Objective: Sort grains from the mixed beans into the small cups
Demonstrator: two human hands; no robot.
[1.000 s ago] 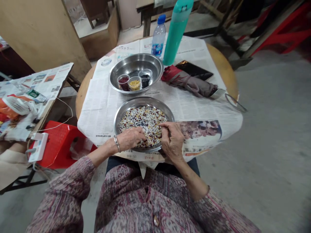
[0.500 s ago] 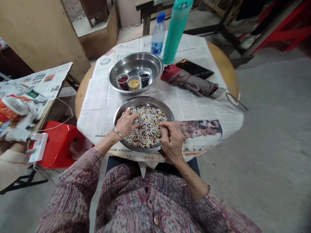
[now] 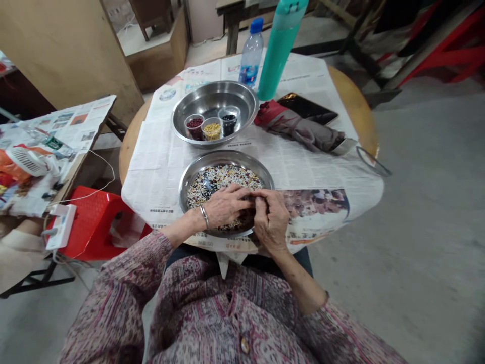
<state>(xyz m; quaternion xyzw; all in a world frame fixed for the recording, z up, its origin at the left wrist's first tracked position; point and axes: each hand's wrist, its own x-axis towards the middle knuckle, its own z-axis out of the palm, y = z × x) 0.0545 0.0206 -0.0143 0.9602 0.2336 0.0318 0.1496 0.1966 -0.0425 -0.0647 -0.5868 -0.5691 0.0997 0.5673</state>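
Clear cups (image 3: 211, 132) of red, yellow and black grains stand in a steel bowl (image 3: 212, 96) at the tabletop's (image 3: 358, 108) far side. Nearer, mixed grains (image 3: 227, 176) lie in a steel basin (image 3: 227, 156) under the left hand (image 3: 226, 206), whose outstretched fingers appear to meet the right hand's (image 3: 272, 216) curled ones; whether either pinches anything cannot be told. Working low and lightly should keep grains off the newspaper (image 3: 314, 164).

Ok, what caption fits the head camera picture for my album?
Left hand and right hand, close together over a bowl of mixed grains; another bowl holds three cups.
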